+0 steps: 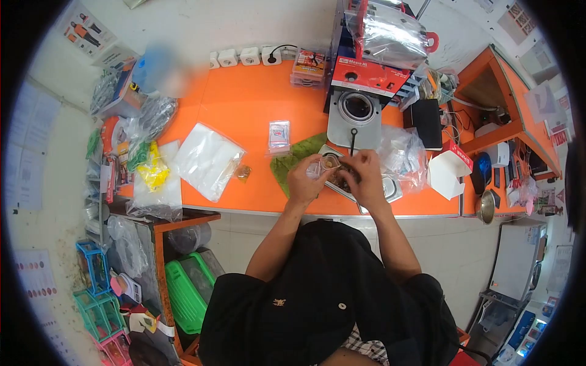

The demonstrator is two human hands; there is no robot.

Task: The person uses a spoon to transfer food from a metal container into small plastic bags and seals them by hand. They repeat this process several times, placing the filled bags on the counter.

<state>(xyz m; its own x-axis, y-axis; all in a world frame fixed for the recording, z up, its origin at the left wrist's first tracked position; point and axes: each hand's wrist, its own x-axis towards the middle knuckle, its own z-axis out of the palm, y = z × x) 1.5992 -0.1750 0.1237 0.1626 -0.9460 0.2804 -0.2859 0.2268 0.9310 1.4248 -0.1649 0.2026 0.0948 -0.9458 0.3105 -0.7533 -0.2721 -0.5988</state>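
My left hand is closed around a small clear plastic cup, tilted with its mouth facing up toward me. Beside it, my right hand has its fingers bent together over a metal tray with brownish contents. Whatever those fingers hold is hidden. A dark rod with a round end sticks up just behind the right fingers; whether it is gripped cannot be made out. Under the tray and left wrist lies a green cloth. A clear-lidded pack sits behind the left hand.
A red-fronted sealing machine with a round opening stands behind the hands. Clear plastic bags lie to the right, near a white box. White sheets in plastic and a small brown packet are on the orange table.
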